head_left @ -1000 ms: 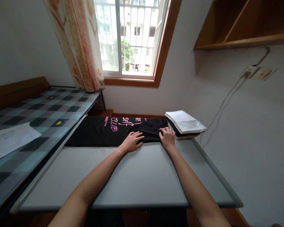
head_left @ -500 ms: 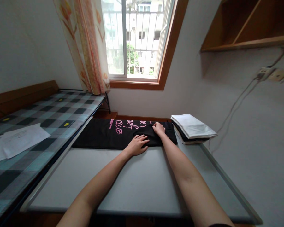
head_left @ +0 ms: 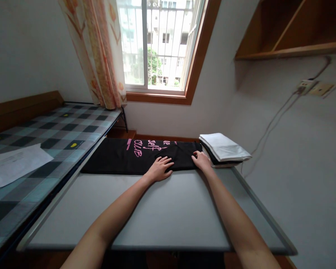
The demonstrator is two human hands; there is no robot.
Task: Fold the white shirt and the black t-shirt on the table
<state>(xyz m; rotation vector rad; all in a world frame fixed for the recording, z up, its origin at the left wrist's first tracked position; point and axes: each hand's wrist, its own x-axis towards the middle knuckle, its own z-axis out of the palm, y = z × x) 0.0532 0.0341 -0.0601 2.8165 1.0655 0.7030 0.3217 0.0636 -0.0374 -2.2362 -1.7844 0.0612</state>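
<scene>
A black T-shirt (head_left: pixel 116 157) with pink lettering lies folded into a long strip across the far part of the table. My left hand (head_left: pixel 159 169) rests flat on its near edge, fingers spread. Towards the strip's right end, my right hand (head_left: pixel 202 161) has its thumb and fingers bent together on the black cloth; the exact grip is partly hidden. Just beyond that hand sits a stack of folded clothes (head_left: pixel 224 147), white on top with a black piece beneath.
The pale table (head_left: pixel 156 213) has raised rims at both sides. Left of it stands a bed with a checked mattress (head_left: pixel 81 129) and paper sheets (head_left: pixel 22 162). Ahead are a curtain (head_left: pixel 100 56) and barred window (head_left: pixel 165 48). A wooden shelf (head_left: pixel 291 50) and plugged-in cable (head_left: pixel 277 116) are at right.
My right hand has moved right and slightly nearer, from the middle of the cloth to its right end. The raised fold there now lies flatter. The left hand stays on the shirt.
</scene>
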